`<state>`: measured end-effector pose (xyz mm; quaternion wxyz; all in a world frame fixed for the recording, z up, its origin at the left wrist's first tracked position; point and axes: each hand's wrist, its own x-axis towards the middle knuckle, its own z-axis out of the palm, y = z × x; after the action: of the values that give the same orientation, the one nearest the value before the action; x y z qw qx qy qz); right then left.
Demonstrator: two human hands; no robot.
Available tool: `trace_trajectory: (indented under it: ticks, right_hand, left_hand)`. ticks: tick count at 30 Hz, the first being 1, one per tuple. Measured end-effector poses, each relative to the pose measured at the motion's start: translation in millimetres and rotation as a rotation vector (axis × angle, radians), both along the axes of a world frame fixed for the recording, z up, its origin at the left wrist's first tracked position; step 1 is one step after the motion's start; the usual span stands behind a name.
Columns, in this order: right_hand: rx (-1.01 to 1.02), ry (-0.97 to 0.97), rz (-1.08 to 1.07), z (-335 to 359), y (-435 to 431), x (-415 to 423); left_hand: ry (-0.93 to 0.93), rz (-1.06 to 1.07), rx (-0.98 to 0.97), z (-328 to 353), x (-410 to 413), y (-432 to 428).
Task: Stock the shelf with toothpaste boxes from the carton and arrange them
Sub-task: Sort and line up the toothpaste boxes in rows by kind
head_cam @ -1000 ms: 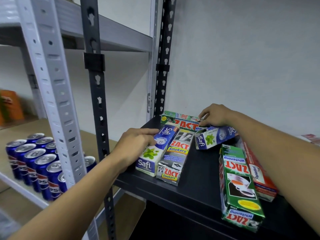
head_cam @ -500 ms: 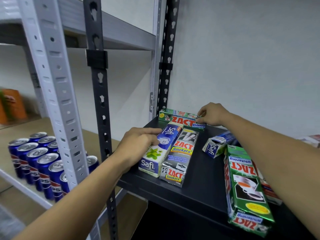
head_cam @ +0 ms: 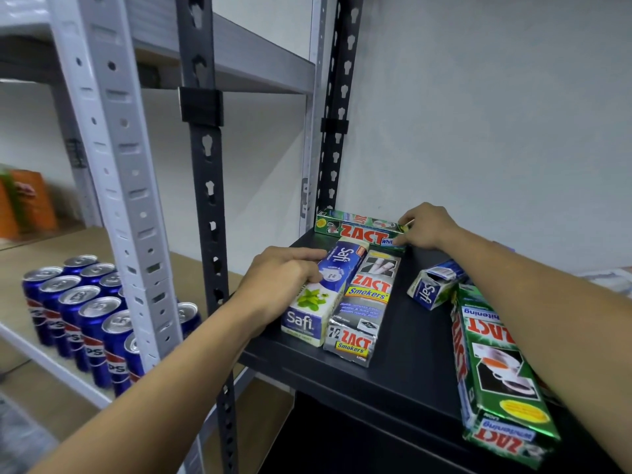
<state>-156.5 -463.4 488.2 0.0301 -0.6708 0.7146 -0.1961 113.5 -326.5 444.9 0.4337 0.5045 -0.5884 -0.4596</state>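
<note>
- At the lower right of the frame, a green ZACT Whitening box [head_cam: 496, 371] lies flat near the front edge of the black shelf [head_cam: 403, 364], with its long side pointing to the back.
- At the lower left, blue Pepsi cans [head_cam: 78, 313] stand in rows on a pale shelf board [head_cam: 34, 248] of the neighbouring grey rack.
- In the centre, the left hand [head_cam: 280, 285] grasps a blue and white Safi box [head_cam: 318, 295]. The fingers are curled over its left side and the thumb lies on its top face.
- A grey ZACT Smokers box [head_cam: 362, 302] lies flat just right of the Safi box, side touching side.
- Right of centre, an open Safi box [head_cam: 431, 289] with its end flap loose lies at an angle on the shelf. It is apart from the Smokers box and partly hidden by the right forearm.
- At the back of the shelf, in the upper centre, a rear ZACT box [head_cam: 359, 229] lies crosswise along the white wall [head_cam: 478, 114].
- The right hand [head_cam: 424, 227] pinches the right end of this rear box with curled fingers.
- At the far left, orange packs [head_cam: 30, 200] are too blurred to read.
</note>
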Motion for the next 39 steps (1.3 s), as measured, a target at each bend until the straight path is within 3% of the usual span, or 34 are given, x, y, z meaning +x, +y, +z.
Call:
trace_trajectory:
  ticks: [22,31,39]
  right_hand:
    - [0.007,0.13,0.048,9,16,-1]
    - [-0.083,0.174,0.202,43,138,-6]
    - [-0.095,0.112,0.137,25,250,-20]
  left_hand:
    - [-0.025,0.016,-0.018,-1,1,-3]
    - [-0.088,0.041,-0.052,-1,2,0]
    - [-0.266,0.071,-0.174,8,-1,17]
